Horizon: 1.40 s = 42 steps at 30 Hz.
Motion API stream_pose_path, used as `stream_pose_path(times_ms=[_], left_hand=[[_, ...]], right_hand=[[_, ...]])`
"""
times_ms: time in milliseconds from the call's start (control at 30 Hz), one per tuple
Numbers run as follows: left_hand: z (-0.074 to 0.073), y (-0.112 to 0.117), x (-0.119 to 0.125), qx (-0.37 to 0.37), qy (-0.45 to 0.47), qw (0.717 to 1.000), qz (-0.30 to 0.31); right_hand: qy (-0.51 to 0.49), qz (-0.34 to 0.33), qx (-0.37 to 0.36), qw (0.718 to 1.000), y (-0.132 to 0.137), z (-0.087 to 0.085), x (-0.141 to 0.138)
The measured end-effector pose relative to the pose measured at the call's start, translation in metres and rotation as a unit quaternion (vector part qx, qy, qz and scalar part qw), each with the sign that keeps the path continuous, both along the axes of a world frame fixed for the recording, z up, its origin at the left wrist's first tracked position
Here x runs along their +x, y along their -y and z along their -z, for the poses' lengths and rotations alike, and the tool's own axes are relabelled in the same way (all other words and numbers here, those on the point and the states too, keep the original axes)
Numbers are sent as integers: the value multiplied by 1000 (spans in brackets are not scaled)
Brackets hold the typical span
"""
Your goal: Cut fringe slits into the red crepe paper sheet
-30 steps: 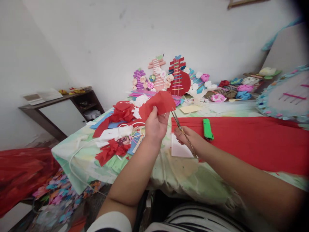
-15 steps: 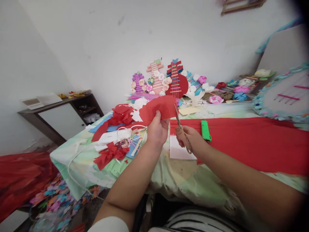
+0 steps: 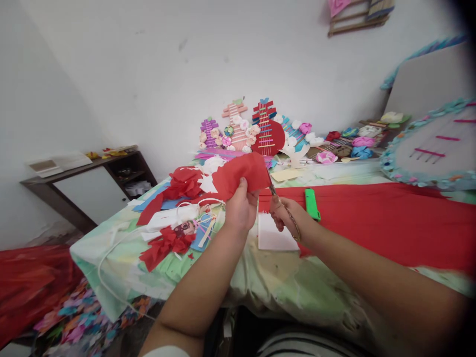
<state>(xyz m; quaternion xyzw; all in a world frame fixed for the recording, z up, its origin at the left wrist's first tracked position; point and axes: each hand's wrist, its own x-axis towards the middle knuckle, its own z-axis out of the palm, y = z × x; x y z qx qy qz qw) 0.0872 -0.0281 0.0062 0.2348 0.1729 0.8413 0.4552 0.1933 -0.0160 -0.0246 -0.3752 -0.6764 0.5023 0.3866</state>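
My left hand (image 3: 241, 206) pinches a piece of red crepe paper (image 3: 243, 172) above the table, its thumb lying on the near face. In my right hand (image 3: 289, 215) is a pair of scissors (image 3: 273, 190), with the fingers in the handle loops. The blades meet the right edge of the red paper; how far apart they are is hard to see. Under and beyond my right hand lies a long red paper sheet (image 3: 372, 223). A green box cutter (image 3: 312, 204) rests on it. A white card (image 3: 277, 233) shows below my right hand.
Crumpled red paper flowers (image 3: 184, 182) and a white cord (image 3: 107, 253) lie at left. Decorated paper instruments (image 3: 266, 131) lean against the wall. A large round-bodied piece (image 3: 427, 148) stands at right. A low cabinet (image 3: 89, 196) is at far left, with colourful scraps (image 3: 85, 312) on the floor.
The scissors have turned slightly against the paper's right edge, and their blades show less. The paper remains in my left hand. The whole view has shifted a little.
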Motion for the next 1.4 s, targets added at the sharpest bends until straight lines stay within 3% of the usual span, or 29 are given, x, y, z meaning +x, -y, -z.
stream_pose_path(times_ms=[267,467,667,867,1033,1267,1400], left_hand=[[2,-1,-1,-4,0,1000,-2],[7,-1,2,-19,-6,1000,-3],[15,-2,4,-44,-10,999,12],[4,3,1,-25,-8,1000,9],[-4,6,-4,-14,-4,1000,11],[-1,5,-5,-5,11,1000,4],[-1,5,-5,4,17,1000,-3]], right_hand=[[3,-4,-60,998,2,-3,2],[-76,-9,-53,996,1,-1,-2],[-83,-23,-99,991,0,-3,-4],[-96,-7,-94,991,5,2,-1],[-67,-53,-110,990,16,0,5],[-69,-85,-139,984,26,-11,5],[-53,-91,-113,988,30,-12,8]])
